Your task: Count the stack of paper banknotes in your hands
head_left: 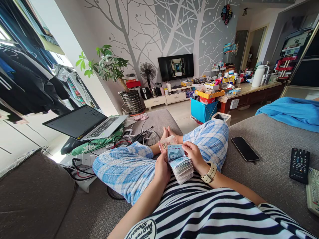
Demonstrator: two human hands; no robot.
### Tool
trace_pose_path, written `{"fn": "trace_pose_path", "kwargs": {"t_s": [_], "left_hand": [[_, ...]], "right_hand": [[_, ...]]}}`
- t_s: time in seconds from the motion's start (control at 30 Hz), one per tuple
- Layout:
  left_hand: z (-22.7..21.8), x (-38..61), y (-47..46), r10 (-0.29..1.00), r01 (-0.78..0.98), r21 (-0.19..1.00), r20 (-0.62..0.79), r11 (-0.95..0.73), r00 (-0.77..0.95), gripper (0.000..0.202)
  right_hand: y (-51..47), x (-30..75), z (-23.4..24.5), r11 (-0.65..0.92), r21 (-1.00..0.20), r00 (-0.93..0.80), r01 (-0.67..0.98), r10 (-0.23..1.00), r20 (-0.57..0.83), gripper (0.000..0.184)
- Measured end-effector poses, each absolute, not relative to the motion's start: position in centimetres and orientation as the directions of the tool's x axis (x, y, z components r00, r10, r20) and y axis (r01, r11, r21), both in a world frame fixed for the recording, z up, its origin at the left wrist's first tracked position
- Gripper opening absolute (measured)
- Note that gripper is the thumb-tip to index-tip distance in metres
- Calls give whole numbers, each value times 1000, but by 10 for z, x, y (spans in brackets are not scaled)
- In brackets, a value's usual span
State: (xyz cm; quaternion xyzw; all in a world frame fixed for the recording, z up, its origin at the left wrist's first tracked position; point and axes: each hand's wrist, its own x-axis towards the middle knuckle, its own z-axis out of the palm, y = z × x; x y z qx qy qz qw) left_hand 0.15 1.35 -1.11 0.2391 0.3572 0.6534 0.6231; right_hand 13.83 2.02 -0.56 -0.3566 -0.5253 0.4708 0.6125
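A thick stack of banknotes (183,169) is held over my lap, its notes bent and fanned at the lower edge. My left hand (162,166) is closed round the stack's left side, thumb on top. With thumb and fingers, my right hand (194,153) pinches the edge of a blue banknote (175,152) at the top. Reddish banknotes (167,143) stick up behind it. A cream-banded watch (209,172) sits on my right wrist. My crossed legs in blue checked trousers (124,169) lie on either side.
On the grey sofa to the right lie a phone (245,149), a black remote control (299,165) and a blue cloth (291,112). An open laptop (87,124) and tangled cables (147,136) are at the left. Beyond stand a blue box (203,111) and a waste bin (221,118).
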Motion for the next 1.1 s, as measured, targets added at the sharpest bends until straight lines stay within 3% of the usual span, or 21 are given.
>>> {"fn": "trace_pose_path", "kwargs": {"t_s": [0.93,1.1], "left_hand": [[-8,3,13,988,-640,769,-109,16,-106,30],[-11,1,14,988,-615,788,-108,16,-113,29]], "right_hand": [[21,137,-5,299,-930,-34,-216,949,313,36],[22,137,-2,316,-930,-11,-186,946,324,28]]}}
